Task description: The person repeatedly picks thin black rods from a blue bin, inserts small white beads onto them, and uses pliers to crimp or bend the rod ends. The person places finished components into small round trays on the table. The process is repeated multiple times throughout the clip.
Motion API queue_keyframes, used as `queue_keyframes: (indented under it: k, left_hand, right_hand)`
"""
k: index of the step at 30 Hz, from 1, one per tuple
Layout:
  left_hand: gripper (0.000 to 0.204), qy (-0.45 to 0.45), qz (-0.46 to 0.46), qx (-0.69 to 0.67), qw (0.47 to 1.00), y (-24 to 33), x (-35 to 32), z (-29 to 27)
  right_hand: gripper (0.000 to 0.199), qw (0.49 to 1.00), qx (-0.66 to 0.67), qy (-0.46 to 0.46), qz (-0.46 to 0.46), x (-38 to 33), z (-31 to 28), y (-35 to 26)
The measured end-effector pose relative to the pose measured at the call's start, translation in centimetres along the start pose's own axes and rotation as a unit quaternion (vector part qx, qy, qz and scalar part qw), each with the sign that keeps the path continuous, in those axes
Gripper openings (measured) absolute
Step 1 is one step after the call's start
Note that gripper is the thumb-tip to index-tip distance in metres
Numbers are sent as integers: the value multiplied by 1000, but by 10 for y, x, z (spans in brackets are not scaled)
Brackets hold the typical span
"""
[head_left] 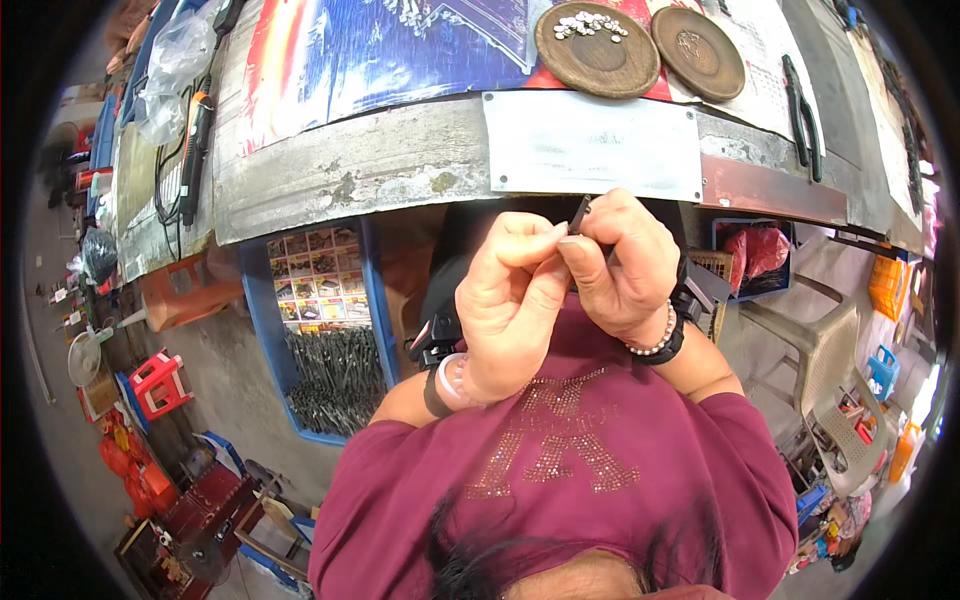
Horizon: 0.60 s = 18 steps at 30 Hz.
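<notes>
My left hand (515, 300) and my right hand (628, 265) meet in front of my chest, just short of the table edge. Thumbs and fingertips of both pinch a small, thin black piece (580, 212); its lower part is hidden by the fingers and its kind is unclear. Beyond them, a whitish plate (590, 150) is fixed along the table's front edge. Farther back lies a round wooden dish (595, 76) with several small shiny pieces (590, 25). Beside it sits a second wooden dish (705, 65).
Black-handled pliers (803, 125) lie at the table's right; a corded black tool with an orange tip (195, 150) is at the left. Below, left of me, a blue tray (262, 330) holds many thin black pieces (335, 375). A plastic chair (830, 340) stands at the right, a red stool (160, 385) at the left.
</notes>
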<state>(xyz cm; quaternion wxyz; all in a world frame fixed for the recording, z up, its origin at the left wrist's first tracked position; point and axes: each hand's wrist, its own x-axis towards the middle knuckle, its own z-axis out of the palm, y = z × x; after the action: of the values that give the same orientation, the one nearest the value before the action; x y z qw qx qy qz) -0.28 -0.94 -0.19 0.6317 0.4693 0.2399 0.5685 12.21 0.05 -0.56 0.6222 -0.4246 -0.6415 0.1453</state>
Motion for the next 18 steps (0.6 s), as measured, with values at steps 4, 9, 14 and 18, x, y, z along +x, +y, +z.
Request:
queue_keyframes:
  k: [4,9,14,18]
  left_hand:
    - [23,-18,-21,9,1000,-3,-3,3]
    - [23,-18,-26,19,999,-6,-2,6]
    - [22,-5,-66,-54,996,-5,-1,8]
    - [19,9,-35,-8,999,-2,-1,9]
  right_hand:
    - [16,993,-64,-96,23,4,-12,2]
    - [21,999,-30,-26,13,5,-12,-1]
    - [42,833,379,-144,378,1,-22,3]
    - [33,971,84,-173,144,-3,-23,6]
